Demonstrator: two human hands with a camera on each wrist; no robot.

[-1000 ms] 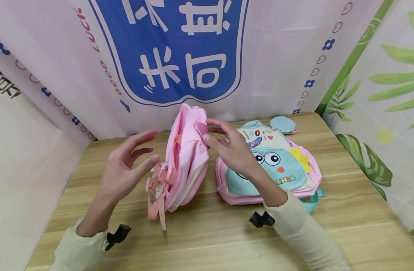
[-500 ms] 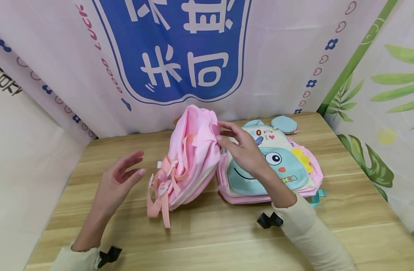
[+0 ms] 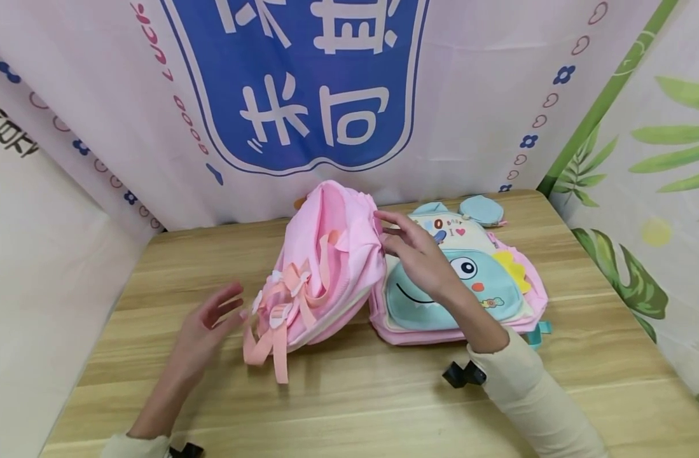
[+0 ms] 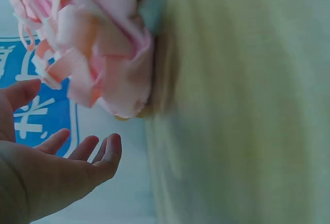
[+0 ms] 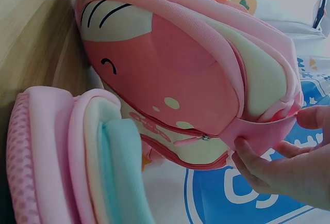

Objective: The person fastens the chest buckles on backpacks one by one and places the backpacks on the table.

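Observation:
A pink backpack [image 3: 363, 254] stands tilted on the table, its top opening gaping towards the head view. Peach straps [image 3: 280, 346] with white buckles hang at its near left. My right hand [image 3: 420, 254] pinches a small pink flap [image 5: 258, 133] at the bag's upper right side, clearest in the right wrist view. That view also shows the bag's front, printed with a closed eye and pale spots. To the left of the straps, my left hand [image 3: 203, 324] hovers apart from the bag, fingers loosely bent, holding nothing. In the left wrist view its palm [image 4: 56, 177] is bare.
A second backpack [image 3: 423, 308], pink and teal with a dinosaur face, lies on the right, close beside the pink one. A round blue pouch [image 3: 481, 210] lies behind it. Printed cloth [image 3: 458, 114] hangs along the table's [image 3: 349, 407] back edge.
The pink backpack has leaned and turned to the right, so its opening shows wider. My right hand has moved right with it. The left hand has drawn back, down and away from the straps.

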